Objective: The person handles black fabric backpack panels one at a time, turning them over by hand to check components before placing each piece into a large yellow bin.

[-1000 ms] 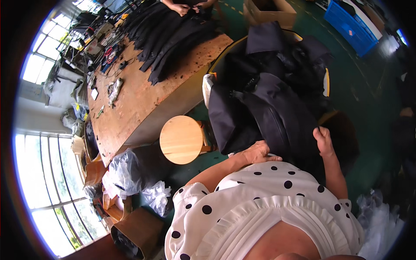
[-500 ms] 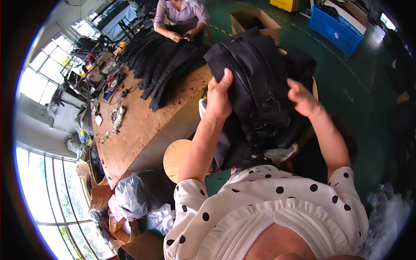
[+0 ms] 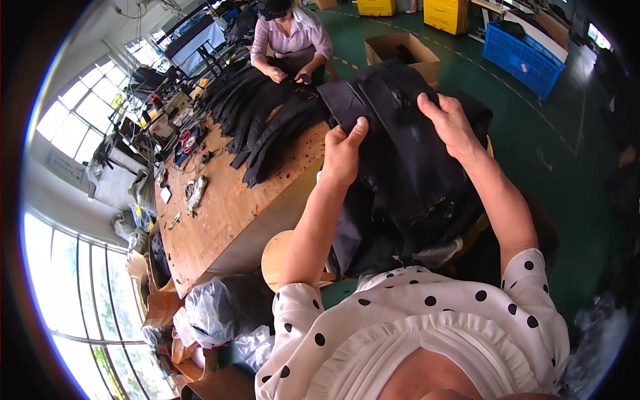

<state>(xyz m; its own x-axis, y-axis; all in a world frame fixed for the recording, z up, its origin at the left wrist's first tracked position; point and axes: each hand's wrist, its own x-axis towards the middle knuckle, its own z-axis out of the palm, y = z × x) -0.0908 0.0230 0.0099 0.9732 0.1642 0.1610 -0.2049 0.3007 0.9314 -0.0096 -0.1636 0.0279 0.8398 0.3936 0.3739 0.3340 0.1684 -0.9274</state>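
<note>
Both hands gripping the black backpack (image 3: 400, 173), holding it raised just right of the wooden desk (image 3: 227, 213). Left hand (image 3: 343, 153) fingers pinching its upper left edge; right hand (image 3: 450, 123) fingers clamping its top right.

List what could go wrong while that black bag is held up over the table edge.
Both hands, left hand and right hand, pinch only the top of the black bag, so it might slip. Its hanging lower part could snag the round stool below.
</note>
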